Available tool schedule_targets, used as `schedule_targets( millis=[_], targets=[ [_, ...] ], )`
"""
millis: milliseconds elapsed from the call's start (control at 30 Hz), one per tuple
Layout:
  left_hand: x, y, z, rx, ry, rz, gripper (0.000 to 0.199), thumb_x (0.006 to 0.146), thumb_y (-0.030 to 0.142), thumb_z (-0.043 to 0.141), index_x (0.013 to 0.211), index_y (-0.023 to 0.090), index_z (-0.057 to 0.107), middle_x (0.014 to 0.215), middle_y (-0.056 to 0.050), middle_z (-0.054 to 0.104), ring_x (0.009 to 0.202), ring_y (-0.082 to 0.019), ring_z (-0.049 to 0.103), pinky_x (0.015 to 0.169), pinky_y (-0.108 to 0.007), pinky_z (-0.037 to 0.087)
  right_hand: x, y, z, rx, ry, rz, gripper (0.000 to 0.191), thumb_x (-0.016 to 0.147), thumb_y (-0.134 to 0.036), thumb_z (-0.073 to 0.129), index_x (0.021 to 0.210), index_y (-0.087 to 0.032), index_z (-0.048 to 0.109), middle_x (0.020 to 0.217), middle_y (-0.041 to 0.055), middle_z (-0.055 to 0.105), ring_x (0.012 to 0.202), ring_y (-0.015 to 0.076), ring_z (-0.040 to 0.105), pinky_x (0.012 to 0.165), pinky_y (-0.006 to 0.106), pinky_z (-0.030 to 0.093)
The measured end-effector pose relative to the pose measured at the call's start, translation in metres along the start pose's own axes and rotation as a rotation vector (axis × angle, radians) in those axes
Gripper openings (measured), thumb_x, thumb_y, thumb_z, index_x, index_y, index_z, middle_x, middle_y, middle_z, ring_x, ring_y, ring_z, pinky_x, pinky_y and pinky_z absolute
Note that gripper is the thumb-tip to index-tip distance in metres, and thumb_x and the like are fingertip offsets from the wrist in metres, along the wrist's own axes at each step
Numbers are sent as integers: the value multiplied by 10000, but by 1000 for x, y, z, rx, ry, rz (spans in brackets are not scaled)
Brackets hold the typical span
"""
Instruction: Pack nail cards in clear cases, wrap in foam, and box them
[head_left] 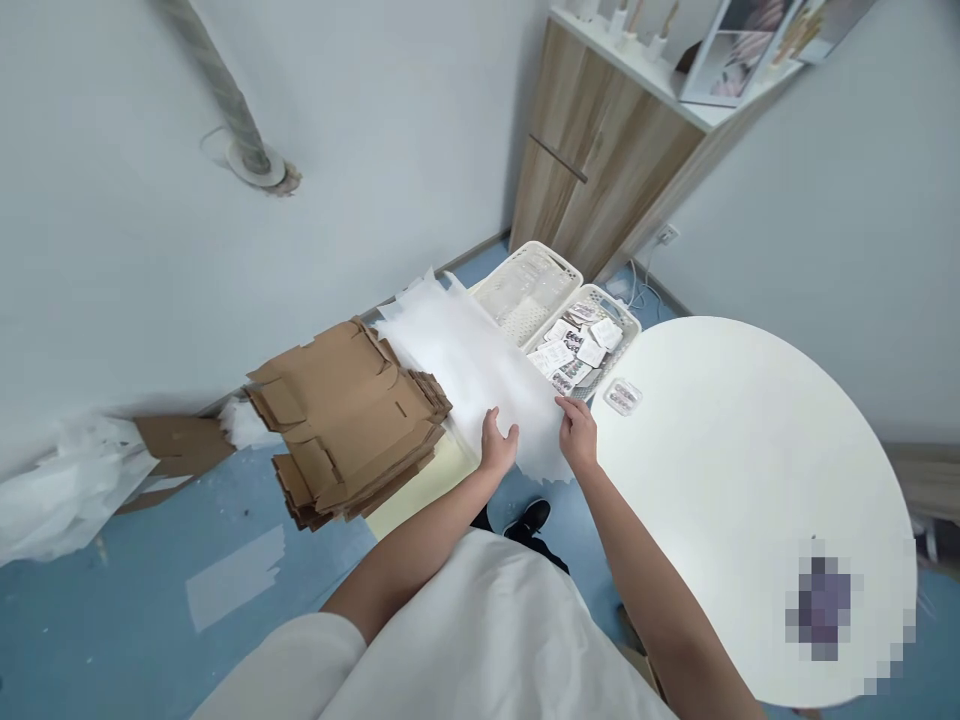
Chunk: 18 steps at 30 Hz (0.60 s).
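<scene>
A stack of white translucent sheets (465,350) lies between the flat brown cardboard boxes and the two white baskets. My left hand (499,442) is over the near part of the sheets, its thumb and fingers spread apart with nothing between them. At the sheets' right corner, my right hand (578,432) has its thumb and fingers pinched together on the edge of a sheet. Just right of that hand, a small clear pack (622,397) rests on the round white table (735,450).
Stacked flat cardboard boxes (349,415) sit at the left. Behind the sheets are an emptyish white basket (525,290) and a basket of small packs (589,345). A wooden cabinet (600,130) stands at the back. White plastic wrapping (67,480) lies far left.
</scene>
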<state>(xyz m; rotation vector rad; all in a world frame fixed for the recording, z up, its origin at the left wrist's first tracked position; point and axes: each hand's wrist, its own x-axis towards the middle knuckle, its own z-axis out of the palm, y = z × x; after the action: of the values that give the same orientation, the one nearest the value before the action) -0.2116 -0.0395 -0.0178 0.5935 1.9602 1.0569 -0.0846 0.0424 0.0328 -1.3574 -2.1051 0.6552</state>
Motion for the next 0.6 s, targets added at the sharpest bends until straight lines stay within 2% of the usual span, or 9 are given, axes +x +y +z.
schedule_targets(
  millis=[100, 267, 400, 500, 600],
  targets=[
    [-14, 9, 16, 53, -11, 51, 547, 769, 280, 512, 1268, 191, 306, 1397, -97, 249, 1300, -192, 199, 1058, -328, 199, -15, 12, -25, 60, 98, 79, 386, 775, -113, 318, 1046, -211, 576, 996, 65, 557, 899, 162, 538, 789, 325, 439],
    [-46, 18, 52, 59, -95, 83, 582, 767, 316, 521, 1284, 194, 282, 1416, -107, 187, 1309, -219, 167, 1055, -340, 200, -56, 44, -74, 182, 215, 255, 384, 789, -161, 304, 1088, -199, 541, 992, 65, 525, 623, 102, 520, 666, 304, 454],
    [-77, 21, 92, 24, -211, 97, 607, 744, 307, 562, 1281, 202, 301, 1358, -134, 307, 1216, -249, 360, 961, -357, 343, -100, 78, -116, 254, 326, 407, 390, 795, -215, 305, 1121, -183, 517, 1047, 81, 519, 709, 122, 534, 684, 305, 452],
    [-101, 23, 126, 37, -341, 100, 641, 707, 264, 606, 1276, 211, 316, 1262, -130, 433, 1025, -218, 529, 843, -331, 431, -136, 106, -145, 259, 425, 525, 393, 789, -250, 324, 1123, -178, 519, 1100, 92, 518, 818, 155, 540, 726, 321, 449],
    [-124, 25, 155, 136, -439, 143, 661, 681, 216, 623, 1273, 208, 328, 1203, -119, 483, 858, -172, 575, 753, -301, 459, -171, 133, -168, 255, 509, 616, 395, 783, -271, 339, 1118, -175, 526, 1136, 98, 513, 893, 181, 537, 766, 334, 443]
  ],
)
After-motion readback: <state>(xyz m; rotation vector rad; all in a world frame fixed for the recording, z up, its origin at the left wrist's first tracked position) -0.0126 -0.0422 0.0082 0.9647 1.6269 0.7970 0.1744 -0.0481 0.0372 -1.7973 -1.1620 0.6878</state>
